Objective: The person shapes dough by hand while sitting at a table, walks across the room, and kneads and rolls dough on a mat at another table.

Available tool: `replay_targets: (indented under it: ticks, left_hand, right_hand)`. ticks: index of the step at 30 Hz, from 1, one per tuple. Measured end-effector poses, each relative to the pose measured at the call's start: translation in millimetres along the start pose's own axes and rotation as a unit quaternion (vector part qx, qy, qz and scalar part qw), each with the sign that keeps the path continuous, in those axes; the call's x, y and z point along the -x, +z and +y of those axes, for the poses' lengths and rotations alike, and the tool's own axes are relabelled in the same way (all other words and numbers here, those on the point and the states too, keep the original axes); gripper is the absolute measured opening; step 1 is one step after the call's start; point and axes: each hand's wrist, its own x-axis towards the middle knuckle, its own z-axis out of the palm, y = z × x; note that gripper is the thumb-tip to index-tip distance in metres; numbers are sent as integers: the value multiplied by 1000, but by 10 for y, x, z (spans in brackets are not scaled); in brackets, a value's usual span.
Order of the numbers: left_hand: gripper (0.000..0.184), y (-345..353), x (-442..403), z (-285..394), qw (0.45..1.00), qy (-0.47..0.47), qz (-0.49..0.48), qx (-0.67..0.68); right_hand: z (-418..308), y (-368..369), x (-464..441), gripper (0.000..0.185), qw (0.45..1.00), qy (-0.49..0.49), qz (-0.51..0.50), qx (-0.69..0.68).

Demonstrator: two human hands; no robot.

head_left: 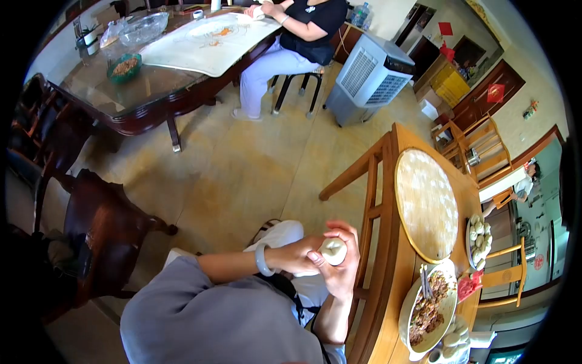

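A round, pale filled dough bun [333,250] with a dimpled top sits between my two hands above my lap. My left hand [297,255], with a pale bangle at its wrist, is closed against the bun's left side. Curled around the right side and top edge is my right hand [344,270], its thumb across the front. To the right, a wooden table [388,285] bears a flour-dusted round board [426,203]. Nearer on it stands a basin [407,318] of chopped filling [427,318], with chopsticks [426,285] resting inside.
Several shaped buns [479,239] fill a dish at the table's far side. Across the floor, another person [309,30] handles dough at a dark table [91,85] with a white mat [200,45]. An air cooler [370,76] and a dark chair [103,224] stand nearby.
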Motion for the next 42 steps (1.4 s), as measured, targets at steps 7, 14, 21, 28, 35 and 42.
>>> replay_targets:
  ticks: [7, 14, 21, 28, 35, 42]
  left_hand:
    - [40, -236, -157, -111, 994, -52, 91, -9]
    - [50, -900, -582, -44, 959, -122, 199, -159]
    - [34, -1769, -693, 1277, 915, -237, 297, -132]
    - [37, -2561, -326, 2166, 871, -206, 430, -116]
    - [45, -3109, -327, 2620, 816, -186, 521, -168]
    - [40, -3822, -673, 2592, 746, -192, 614, -169]
  right_hand:
    - [237, 136, -385, 51, 994, 85, 44, -53]
    - [760, 309, -1335, 17, 976, 116, 49, -179]
    - [77, 883, -2479, 12, 965, 165, -78, -190]
    - [-820, 1693, -3557, 17, 931, 116, -268, -219]
    - [-933, 2268, -4156, 54, 899, 53, -328, -286]
    - [-449, 2692, -4862, 73, 816, 148, -399, -392]
